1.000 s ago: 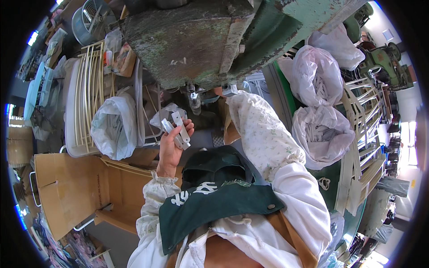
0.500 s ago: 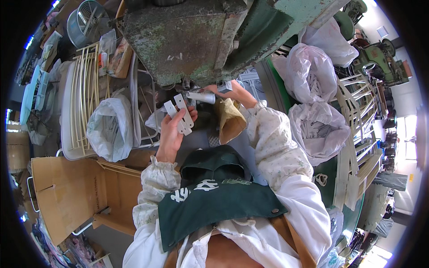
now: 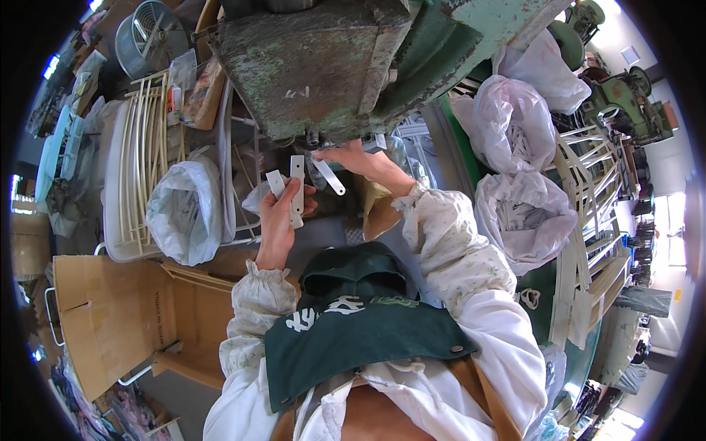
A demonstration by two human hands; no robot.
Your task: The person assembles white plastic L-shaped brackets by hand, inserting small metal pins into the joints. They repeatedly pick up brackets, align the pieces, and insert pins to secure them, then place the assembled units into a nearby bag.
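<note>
My left hand (image 3: 278,220) is closed round several flat white strips (image 3: 297,187) with small holes, held roughly upright below the machine (image 3: 309,73). Just to their right, another white strip (image 3: 329,178), with a hole near its lower end, slants down from under the machine head. My right hand (image 3: 360,163) reaches in from the right, its fingertips pinched at that strip's upper end. The machine's underside partly hides the spot where they meet. Below my right wrist hangs a tan paper-like piece (image 3: 376,206).
On the left stand a white bag of strips (image 3: 184,213), a tray of long pale rods (image 3: 140,176) and an open cardboard box (image 3: 118,316). To the right are two white bags (image 3: 526,213) holding more strips, beside stacked pale slats (image 3: 588,257).
My right hand has moved left to the slanting strip, which has turned from nearly level to pointing down. The strips in my left hand have shifted and spread apart.
</note>
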